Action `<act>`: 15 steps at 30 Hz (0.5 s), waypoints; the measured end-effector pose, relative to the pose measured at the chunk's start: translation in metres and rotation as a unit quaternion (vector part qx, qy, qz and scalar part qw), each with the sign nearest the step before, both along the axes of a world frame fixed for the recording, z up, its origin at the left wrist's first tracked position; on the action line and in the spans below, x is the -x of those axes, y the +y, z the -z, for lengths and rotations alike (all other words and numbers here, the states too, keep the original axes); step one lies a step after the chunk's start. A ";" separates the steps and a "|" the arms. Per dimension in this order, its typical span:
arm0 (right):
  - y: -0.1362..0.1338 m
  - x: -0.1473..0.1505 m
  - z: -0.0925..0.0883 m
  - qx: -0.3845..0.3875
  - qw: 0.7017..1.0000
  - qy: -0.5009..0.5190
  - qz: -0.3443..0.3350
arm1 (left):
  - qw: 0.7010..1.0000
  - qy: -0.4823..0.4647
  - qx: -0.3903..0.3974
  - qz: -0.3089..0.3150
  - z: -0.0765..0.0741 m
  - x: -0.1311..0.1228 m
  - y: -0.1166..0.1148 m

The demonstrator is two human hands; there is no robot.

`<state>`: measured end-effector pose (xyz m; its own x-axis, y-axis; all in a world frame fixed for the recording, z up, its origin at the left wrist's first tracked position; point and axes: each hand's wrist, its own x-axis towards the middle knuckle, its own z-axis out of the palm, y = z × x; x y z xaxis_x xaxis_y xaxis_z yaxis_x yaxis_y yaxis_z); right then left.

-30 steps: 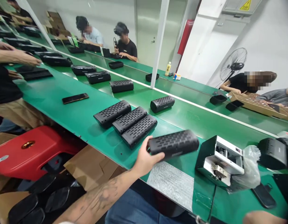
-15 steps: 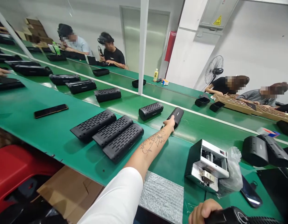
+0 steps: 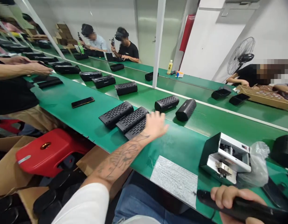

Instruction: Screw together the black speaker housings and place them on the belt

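Note:
My left hand reaches over the green table, fingers spread, resting on the nearest of three black perforated speaker shells lying side by side. Just beyond, a black speaker lies alone on the belt beside another perforated speaker. My right hand is at the bottom right, fingers wrapped round a long black part held near the table edge.
A black and silver machine with a plastic bag stands at right. A grey foam pad lies by the front edge. A phone lies left. A red stool and cardboard boxes sit below. Other people work along the conveyor.
My left hand let go of the black speaker on the belt and drew back onto the nearest perforated shell. My right hand came up with the long black part.

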<state>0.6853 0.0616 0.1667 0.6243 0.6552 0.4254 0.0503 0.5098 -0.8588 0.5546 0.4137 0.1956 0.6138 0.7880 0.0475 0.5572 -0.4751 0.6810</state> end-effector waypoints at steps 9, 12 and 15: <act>0.032 -0.058 -0.053 -0.024 0.918 -0.052 0.392 | 0.923 0.313 -0.220 0.030 0.049 0.094 -0.011; 0.042 -0.080 -0.050 -0.009 0.916 -0.057 0.397 | 0.918 0.258 -0.256 0.156 0.043 0.096 -0.021; 0.049 -0.092 -0.038 0.020 0.925 -0.061 0.374 | 0.900 0.175 -0.275 0.291 0.045 0.097 -0.045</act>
